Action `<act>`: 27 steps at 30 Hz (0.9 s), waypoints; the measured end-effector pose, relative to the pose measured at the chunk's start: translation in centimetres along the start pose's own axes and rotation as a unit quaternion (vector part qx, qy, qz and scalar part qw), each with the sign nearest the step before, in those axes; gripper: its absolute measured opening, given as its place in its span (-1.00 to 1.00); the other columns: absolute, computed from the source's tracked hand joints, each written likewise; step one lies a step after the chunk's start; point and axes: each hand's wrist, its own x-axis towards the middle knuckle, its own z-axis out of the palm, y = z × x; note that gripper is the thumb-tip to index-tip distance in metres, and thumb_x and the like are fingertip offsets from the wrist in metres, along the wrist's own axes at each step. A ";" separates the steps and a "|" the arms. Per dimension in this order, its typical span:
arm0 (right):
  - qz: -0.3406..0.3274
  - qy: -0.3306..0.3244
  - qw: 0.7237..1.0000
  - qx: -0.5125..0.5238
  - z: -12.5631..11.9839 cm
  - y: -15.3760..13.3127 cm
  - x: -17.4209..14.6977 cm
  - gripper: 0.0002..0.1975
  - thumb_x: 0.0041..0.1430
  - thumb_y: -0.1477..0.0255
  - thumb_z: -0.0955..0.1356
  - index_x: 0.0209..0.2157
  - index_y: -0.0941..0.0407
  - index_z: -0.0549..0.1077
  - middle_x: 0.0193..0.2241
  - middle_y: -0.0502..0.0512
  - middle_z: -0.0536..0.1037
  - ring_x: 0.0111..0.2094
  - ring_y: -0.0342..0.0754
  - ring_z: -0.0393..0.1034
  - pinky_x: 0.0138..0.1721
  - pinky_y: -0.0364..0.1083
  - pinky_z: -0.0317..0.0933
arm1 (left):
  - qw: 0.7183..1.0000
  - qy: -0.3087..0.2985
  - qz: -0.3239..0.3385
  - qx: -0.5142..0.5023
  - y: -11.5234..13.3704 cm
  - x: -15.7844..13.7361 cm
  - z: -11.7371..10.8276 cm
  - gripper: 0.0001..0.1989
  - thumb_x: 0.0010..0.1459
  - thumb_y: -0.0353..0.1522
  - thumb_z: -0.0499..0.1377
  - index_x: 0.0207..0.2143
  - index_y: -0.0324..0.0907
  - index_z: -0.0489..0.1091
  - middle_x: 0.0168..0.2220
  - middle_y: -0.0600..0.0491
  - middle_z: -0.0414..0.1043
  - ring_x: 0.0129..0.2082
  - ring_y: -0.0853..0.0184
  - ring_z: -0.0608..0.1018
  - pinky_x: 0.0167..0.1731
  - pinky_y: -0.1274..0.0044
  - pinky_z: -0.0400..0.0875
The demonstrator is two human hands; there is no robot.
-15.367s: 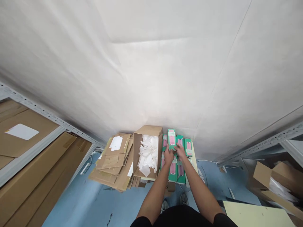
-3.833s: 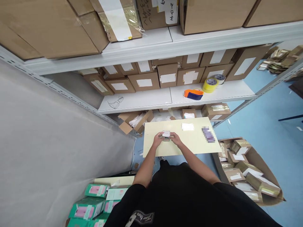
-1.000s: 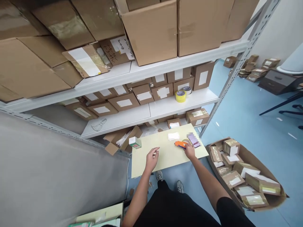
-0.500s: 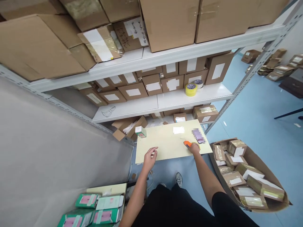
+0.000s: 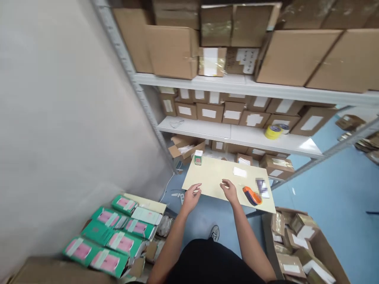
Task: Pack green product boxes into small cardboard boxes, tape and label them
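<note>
Over the near edge of the cream table (image 5: 216, 173), both of my hands hold nothing. My left hand (image 5: 192, 196) is open, with its fingers curved inward above the table's front left. Facing it, my right hand (image 5: 229, 190) is open too, its fingers apart. To the right of that hand lies an orange tape dispenser (image 5: 251, 195). Beside the dispenser is a phone-like item (image 5: 262, 187), partly blurred out. White paper slips (image 5: 239, 172) rest near the table's back. A small green and white box (image 5: 198, 157) stands upright at the back left corner.
Green boxes with pink fronts (image 5: 102, 232) are stacked at lower left. A large carton (image 5: 322, 244) full of taped parcels stands on the floor at right. Shelves (image 5: 204, 130) of brown boxes rise behind the table, with yellow tape rolls (image 5: 272, 132). An open carton (image 5: 186, 148) sits behind it.
My right hand has let go of the tape dispenser, which now lies on the table, and moved left towards my left hand. The view has turned left, showing more green boxes.
</note>
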 end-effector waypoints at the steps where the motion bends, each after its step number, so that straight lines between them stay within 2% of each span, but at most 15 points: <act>1: -0.006 -0.017 1.000 0.004 1.4 -0.8 -0.8 -0.48 0.08 0.03 0.38 -0.07 0.10 0.56 -0.06 0.30 0.66 -0.08 0.19 0.59 -0.03 0.14 0.46 | 1.000 0.020 -0.007 -0.009 -0.5 -1.1 -1.3 -0.60 0.18 -0.19 0.24 0.03 -0.12 0.57 -0.01 -0.11 0.59 -0.07 0.22 0.62 -0.10 0.41 0.59; 8: -0.029 -0.165 0.986 0.026 11.3 -4.4 -7.2 -0.44 0.03 -0.01 0.42 -0.03 0.06 0.58 0.00 0.29 0.65 -0.07 0.22 0.59 -0.11 0.15 0.50 | 0.983 0.164 -0.070 -0.044 -4.8 -10.2 -9.3 -0.59 0.16 -0.19 0.24 0.02 -0.12 0.57 -0.05 -0.09 0.63 -0.09 0.20 0.65 -0.12 0.38 0.59; 12: -0.063 -0.256 0.964 0.026 15.5 -6.2 -10.6 -0.40 0.05 -0.01 0.41 0.03 0.07 0.56 0.05 0.29 0.62 -0.05 0.21 0.58 -0.06 0.16 0.48 | 0.962 0.253 -0.088 -0.045 -4.9 -15.5 -13.0 -0.59 0.16 -0.19 0.26 0.02 -0.15 0.57 -0.03 -0.11 0.62 -0.09 0.19 0.65 -0.09 0.37 0.58; 16: -0.120 -0.358 0.926 0.011 18.8 -7.9 -13.1 -0.35 0.10 0.05 0.41 0.18 0.03 0.49 0.20 0.26 0.51 0.16 0.23 0.46 0.08 0.18 0.42 | 0.920 0.375 -0.110 -0.034 -4.5 -20.8 -15.9 -0.57 0.17 -0.18 0.28 0.06 -0.14 0.55 0.03 -0.13 0.59 -0.03 0.17 0.63 -0.05 0.35 0.57; 20: -0.136 -0.468 0.873 0.023 22.2 -8.2 -16.1 -0.27 0.13 0.03 0.40 0.29 0.02 0.39 0.31 0.26 0.40 0.31 0.23 0.30 0.16 0.19 0.36 | 0.870 0.476 -0.126 -0.018 -5.0 -26.5 -15.8 -0.53 0.18 -0.15 0.30 0.11 -0.08 0.53 0.21 -0.12 0.48 0.15 0.12 0.55 0.09 0.30 0.51; 24: -0.126 -0.556 0.819 0.056 24.5 -7.3 -20.8 -0.25 0.15 0.03 0.40 0.32 0.02 0.36 0.32 0.26 0.38 0.34 0.21 0.27 0.22 0.20 0.32 | 0.849 0.503 -0.160 -0.034 -5.1 -31.7 -13.9 -0.48 0.19 -0.11 0.30 0.16 -0.08 0.49 0.28 -0.13 0.41 0.27 0.07 0.46 0.19 0.24 0.43; 27: -0.108 -0.599 0.791 0.064 25.1 -7.4 -25.1 -0.25 0.15 0.00 0.40 0.31 0.00 0.37 0.32 0.24 0.38 0.35 0.22 0.25 0.24 0.22 0.29 | 0.833 0.525 -0.163 -0.056 -4.1 -35.4 -13.8 -0.43 0.23 -0.08 0.27 0.22 -0.10 0.44 0.29 -0.16 0.39 0.30 0.07 0.43 0.22 0.23 0.40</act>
